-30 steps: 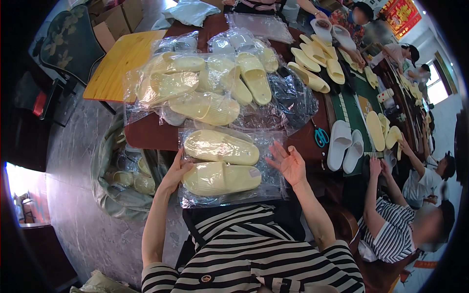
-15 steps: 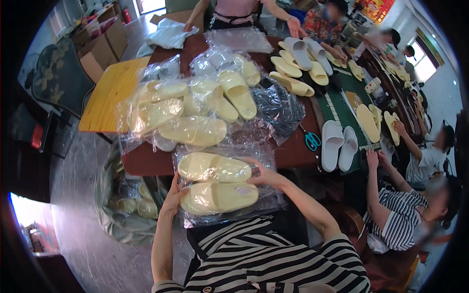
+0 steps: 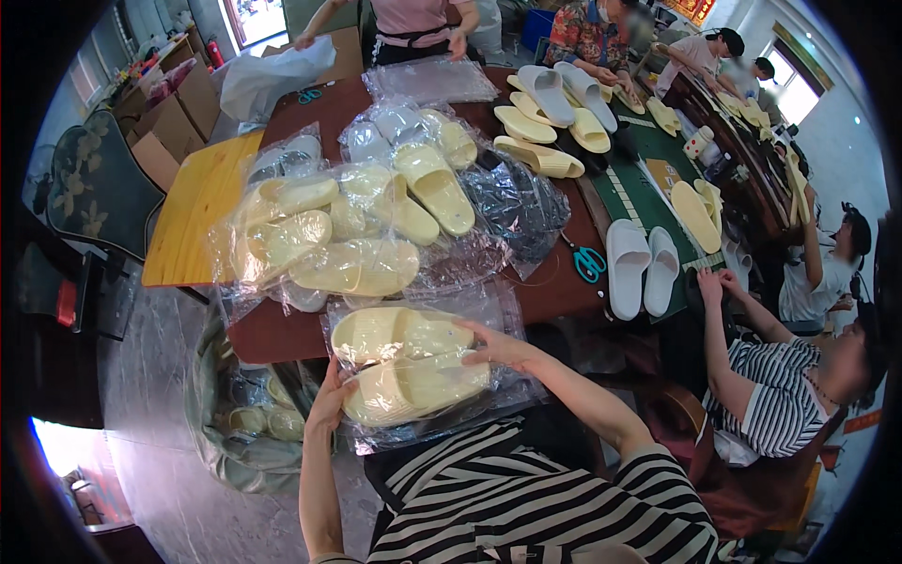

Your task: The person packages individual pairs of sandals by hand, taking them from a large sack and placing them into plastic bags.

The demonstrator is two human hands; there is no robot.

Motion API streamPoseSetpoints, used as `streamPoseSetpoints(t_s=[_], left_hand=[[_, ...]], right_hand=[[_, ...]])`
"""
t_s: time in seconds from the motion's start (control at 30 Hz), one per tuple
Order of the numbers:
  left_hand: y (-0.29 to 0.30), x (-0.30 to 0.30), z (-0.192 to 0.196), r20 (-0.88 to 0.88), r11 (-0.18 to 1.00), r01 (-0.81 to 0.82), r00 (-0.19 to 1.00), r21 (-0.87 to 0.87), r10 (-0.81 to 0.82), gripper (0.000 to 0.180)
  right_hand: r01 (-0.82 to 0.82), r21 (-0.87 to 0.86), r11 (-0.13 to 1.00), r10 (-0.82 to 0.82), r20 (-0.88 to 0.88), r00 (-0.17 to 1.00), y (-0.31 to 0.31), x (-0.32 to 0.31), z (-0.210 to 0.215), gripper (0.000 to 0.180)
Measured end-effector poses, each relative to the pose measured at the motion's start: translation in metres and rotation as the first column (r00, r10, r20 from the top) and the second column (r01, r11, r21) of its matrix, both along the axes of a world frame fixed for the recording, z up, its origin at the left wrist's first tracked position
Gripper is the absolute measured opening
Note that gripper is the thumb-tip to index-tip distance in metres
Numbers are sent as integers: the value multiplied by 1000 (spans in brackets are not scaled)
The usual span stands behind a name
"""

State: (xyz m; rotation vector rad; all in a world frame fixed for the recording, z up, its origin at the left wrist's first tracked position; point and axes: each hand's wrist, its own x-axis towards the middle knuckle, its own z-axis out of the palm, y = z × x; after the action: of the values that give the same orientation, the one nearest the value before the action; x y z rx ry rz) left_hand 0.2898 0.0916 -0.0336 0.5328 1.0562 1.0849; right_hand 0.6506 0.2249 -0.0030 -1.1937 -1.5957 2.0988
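Observation:
A pair of pale yellow slippers (image 3: 423, 383) lies side by side in a clear plastic bag (image 3: 528, 387) in front of my body, at the near table edge. My left hand (image 3: 331, 397) grips the bag's left side, by the lower slipper's toe end. At the other end, my right hand (image 3: 500, 348) holds the pair by the heels, fingers over the plastic. Just beyond lies a heap of bagged yellow slippers (image 3: 355, 269), with a few greyish-white ones (image 3: 305, 155) among them.
Teal scissors (image 3: 589, 264) and white slippers (image 3: 628, 271) lie to the right on the brown table (image 3: 268, 336). An open sack (image 3: 218, 442) holding bagged slippers stands on the floor at left. Opposite, a co-worker in pink (image 3: 413, 21) holds a white bag (image 3: 272, 80). Several people sit along the right.
The view has shifted, so the table sits a little further left. The co-worker opposite has lifted the white bag off the table, uncovering another pair of scissors. Both my hands keep hold of the bagged slippers.

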Motion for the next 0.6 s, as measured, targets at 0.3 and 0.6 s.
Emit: streamPoseSetpoints(t_s=[0.3,0.6], left_hand=[[-10,-5,-29,-186,961,-277,945,-17,269,24],[-9,16,12,-338,939,-338,878,61,339,32]], right_hand=[[-111,278,954,102,46,994,-7,-3,20,42],[231,366,901,-258,25,966,3,139,71,24]])
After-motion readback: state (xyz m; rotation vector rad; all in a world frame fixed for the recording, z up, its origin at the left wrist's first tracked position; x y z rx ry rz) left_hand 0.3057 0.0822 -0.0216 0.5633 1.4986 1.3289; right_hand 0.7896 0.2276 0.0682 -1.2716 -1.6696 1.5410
